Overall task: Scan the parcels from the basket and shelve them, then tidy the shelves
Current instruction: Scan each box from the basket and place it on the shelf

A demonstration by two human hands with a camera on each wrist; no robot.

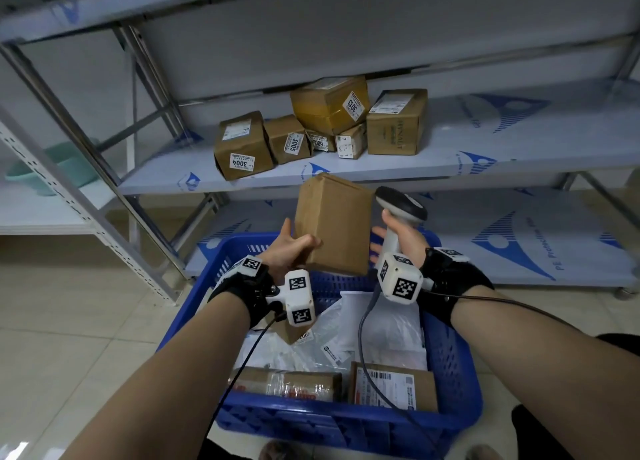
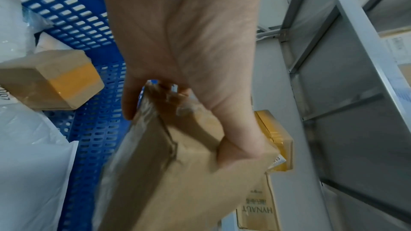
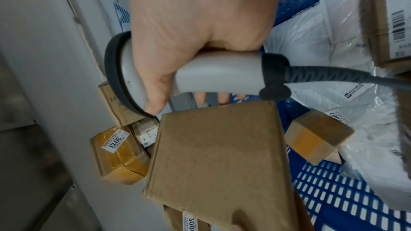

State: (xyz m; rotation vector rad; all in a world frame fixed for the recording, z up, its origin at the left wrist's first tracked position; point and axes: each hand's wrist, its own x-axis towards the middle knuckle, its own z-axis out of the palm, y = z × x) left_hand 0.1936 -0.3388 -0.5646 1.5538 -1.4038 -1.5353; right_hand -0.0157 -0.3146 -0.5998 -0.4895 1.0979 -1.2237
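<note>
A plain brown cardboard parcel (image 1: 334, 224) (image 2: 177, 187) (image 3: 219, 161) hangs upright over the blue basket (image 1: 457, 349). My left hand (image 1: 292, 248) (image 2: 184, 59) grips its lower left corner, thumb on the near face. My right hand (image 1: 398, 238) (image 3: 200, 24) holds the grey barcode scanner (image 1: 398, 210) (image 3: 218, 73) by its handle, just right of the parcel, with its fingertips reaching toward the parcel's right edge. The scanner head sits level with the parcel's upper right corner. The scanner's cable (image 1: 363, 324) trails down into the basket.
Several labelled brown parcels (image 1: 322, 127) stand grouped on the middle shelf (image 1: 519, 141). In the basket lie white plastic mailers (image 1: 384, 328), a small taped box (image 3: 318, 136) and flat cardboard parcels (image 1: 391, 387). A lower shelf (image 1: 519, 238) runs behind the basket. A teal basin (image 1: 52, 167) sits far left.
</note>
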